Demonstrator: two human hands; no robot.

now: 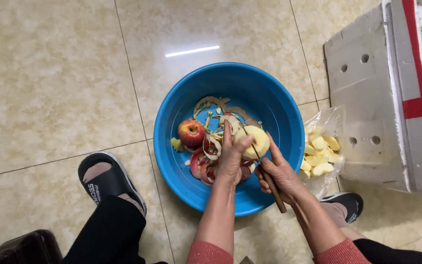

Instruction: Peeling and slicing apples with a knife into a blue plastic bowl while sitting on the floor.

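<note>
Beige tile floor; left grip clasps peeled apple, right grip clasps knife.

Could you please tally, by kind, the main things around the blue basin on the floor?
Blue basin: 1
Whole red apple: 1
Peeled apple in the left hand: 1
Knife in the right hand: 1
Clear bag of apple pieces: 1
White foam box: 1
Total: 6
</note>
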